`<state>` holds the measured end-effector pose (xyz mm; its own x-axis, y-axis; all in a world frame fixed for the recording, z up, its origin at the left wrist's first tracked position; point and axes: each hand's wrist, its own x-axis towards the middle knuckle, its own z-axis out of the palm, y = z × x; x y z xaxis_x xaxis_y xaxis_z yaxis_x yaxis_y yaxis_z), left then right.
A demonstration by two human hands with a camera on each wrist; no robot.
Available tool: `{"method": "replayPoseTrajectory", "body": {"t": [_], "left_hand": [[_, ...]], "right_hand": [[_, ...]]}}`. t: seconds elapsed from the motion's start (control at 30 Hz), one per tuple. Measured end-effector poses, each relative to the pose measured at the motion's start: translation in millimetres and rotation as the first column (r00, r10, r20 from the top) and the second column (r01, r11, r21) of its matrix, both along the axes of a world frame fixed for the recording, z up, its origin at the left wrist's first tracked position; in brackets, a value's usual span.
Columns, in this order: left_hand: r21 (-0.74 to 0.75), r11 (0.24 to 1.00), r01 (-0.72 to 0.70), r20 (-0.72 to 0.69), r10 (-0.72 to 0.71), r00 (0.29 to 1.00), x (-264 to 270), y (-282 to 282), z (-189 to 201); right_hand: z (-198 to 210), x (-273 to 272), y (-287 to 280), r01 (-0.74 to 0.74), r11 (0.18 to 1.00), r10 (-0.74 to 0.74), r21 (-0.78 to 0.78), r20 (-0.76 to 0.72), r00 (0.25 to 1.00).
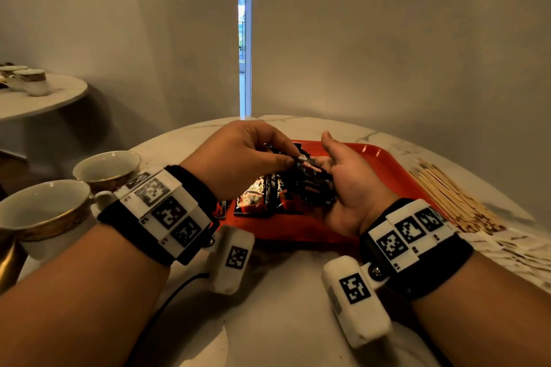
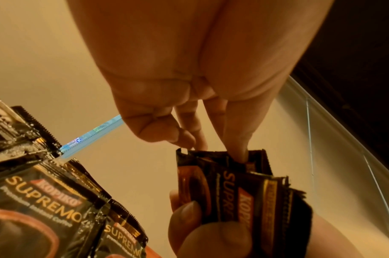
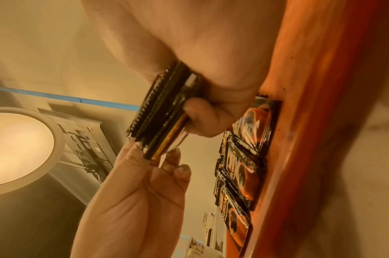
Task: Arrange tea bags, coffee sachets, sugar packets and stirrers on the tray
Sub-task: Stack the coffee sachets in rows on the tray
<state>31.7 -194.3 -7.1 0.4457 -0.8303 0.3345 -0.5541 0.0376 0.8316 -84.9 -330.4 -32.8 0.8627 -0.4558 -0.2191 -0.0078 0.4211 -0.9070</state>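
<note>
A red tray (image 1: 384, 176) lies on the marble table. My right hand (image 1: 346, 170), palm up over the tray, grips a stack of black coffee sachets (image 1: 310, 185); its thumb (image 2: 211, 235) clamps the stack (image 2: 240, 192) from below. My left hand (image 1: 284, 155) pinches the top edge of one sachet in that stack, fingertips (image 2: 240, 153) on its rim. The right wrist view shows the stack (image 3: 162, 113) edge-on, with the left hand (image 3: 145, 165) touching it. Several more sachets (image 1: 253, 197) lie in a row on the tray's left part (image 3: 244, 167).
Wooden stirrers (image 1: 447, 191) lie in a pile right of the tray, with pale paper packets (image 1: 518, 247) nearer me. Two gold-trimmed cups (image 1: 44, 214) (image 1: 107, 167) stand at the left table edge. A second round table (image 1: 35, 98) with cups stands far left.
</note>
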Motion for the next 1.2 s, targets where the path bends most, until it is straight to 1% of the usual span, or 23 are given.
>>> {"method": "replayPoseTrajectory", "body": {"t": [0.1, 0.23, 0.3, 0.37, 0.43, 0.5, 0.57, 0.67, 0.77, 0.83, 0.93, 1.03, 1.1, 1.2], "left_hand": [[-0.034, 0.999, -0.006, -0.021, 0.006, 1.000, 1.9, -0.8, -1.4], [-0.122, 0.988, -0.098, -0.028, 0.095, 0.995, 1.2, -0.4, 1.5], [-0.176, 0.969, -0.174, -0.080, 0.163, 0.983, 2.7, 0.2, 3.2], [-0.218, 0.945, -0.244, -0.159, 0.213, 0.964, 6.3, 0.6, 3.6], [-0.219, 0.927, -0.305, -0.229, 0.255, 0.939, 9.7, 1.6, 4.0], [-0.200, 0.916, -0.347, -0.293, 0.282, 0.914, 12.4, 2.0, 3.4], [-0.174, 0.912, -0.372, -0.338, 0.300, 0.892, 14.2, 1.5, 2.1], [-0.118, 0.921, -0.372, -0.360, 0.310, 0.880, 14.8, -0.3, 0.4], [-0.057, 0.941, -0.333, -0.358, 0.292, 0.887, 12.1, -2.1, -1.3], [-0.018, 0.954, -0.301, -0.338, 0.277, 0.899, 7.9, -2.4, -1.9], [-0.012, 0.970, -0.244, -0.317, 0.228, 0.921, 4.0, -3.2, -3.6], [-0.007, 0.971, -0.238, -0.292, 0.225, 0.929, 3.5, -4.5, -4.8], [-0.007, 0.977, -0.211, -0.346, 0.196, 0.918, 2.9, -5.3, -4.9], [0.026, 0.990, -0.140, -0.467, 0.136, 0.874, 2.5, -5.8, -4.3]], "right_hand": [[-1.3, 1.0, -1.3, -0.008, 1.000, 0.008, 0.000, 0.004, 1.000], [-5.0, 4.3, 2.5, 0.000, 1.000, 0.000, 0.017, 0.007, 1.000], [-6.1, 4.5, 3.2, -0.004, 1.000, 0.004, 0.018, 0.007, 1.000], [-5.6, 3.8, -1.0, 0.034, 0.999, -0.033, -0.004, 0.027, 0.999], [-3.6, 1.0, -6.0, 0.055, 0.998, -0.051, -0.036, 0.092, 0.994], [-0.3, -2.2, -10.5, 0.071, 0.997, -0.063, -0.032, 0.194, 0.979], [3.1, -4.4, -12.0, 0.059, 0.998, -0.046, -0.038, 0.283, 0.958], [7.4, -6.3, -11.8, 0.035, 0.998, -0.016, -0.047, 0.354, 0.935], [7.7, -7.5, -13.0, 0.002, 0.998, 0.020, -0.060, 0.374, 0.927], [7.0, -7.6, -11.9, 0.005, 0.996, 0.028, -0.093, 0.347, 0.937], [7.2, -8.3, -7.5, -0.002, 0.986, 0.051, -0.167, 0.288, 0.956], [9.5, -9.7, -4.6, -0.026, 0.979, 0.075, -0.203, 0.235, 0.969], [10.6, -9.7, -3.8, -0.015, 0.977, 0.062, -0.211, 0.220, 0.974], [11.5, -8.3, -2.9, 0.034, 0.981, 0.011, -0.191, 0.230, 0.973]]}}
